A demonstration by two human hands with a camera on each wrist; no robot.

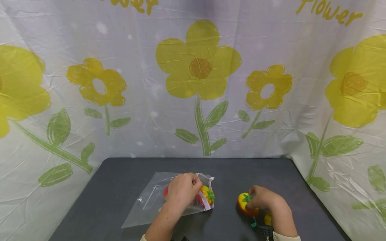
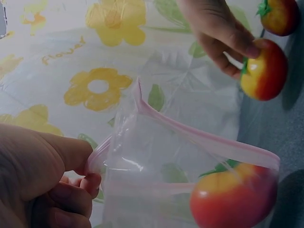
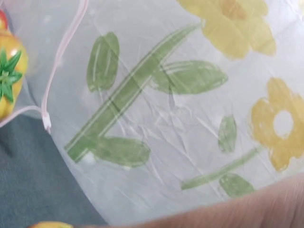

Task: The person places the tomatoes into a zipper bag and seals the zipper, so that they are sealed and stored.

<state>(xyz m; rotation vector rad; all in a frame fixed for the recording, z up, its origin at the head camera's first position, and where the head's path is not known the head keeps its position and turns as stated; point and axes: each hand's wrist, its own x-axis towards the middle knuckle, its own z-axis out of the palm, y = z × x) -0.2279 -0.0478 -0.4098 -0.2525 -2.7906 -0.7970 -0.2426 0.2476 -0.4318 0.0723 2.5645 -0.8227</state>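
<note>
My left hand [image 1: 184, 189] pinches the rim of a clear zip bag [image 1: 150, 197] between thumb and fingers, and the bag's pink-edged mouth stands open toward the right. Inside, by the mouth, lies a red-and-yellow tomato [image 2: 232, 197] with a green leafy top; red shapes show through the plastic behind my left hand. To the right of the bag, my right hand [image 1: 265, 199] grips another red-and-yellow tomato [image 2: 266, 71] near its green top. Only skin at the bottom edge shows of this hand in the right wrist view.
A further red-and-yellow tomato [image 2: 280, 16] lies close to my right wrist, partly hidden in the head view. A black strap with a green tag [image 1: 254, 225] is at that wrist. The dark table [image 1: 229, 170] ends at a flower-printed curtain [image 1: 135, 134] behind and on both sides.
</note>
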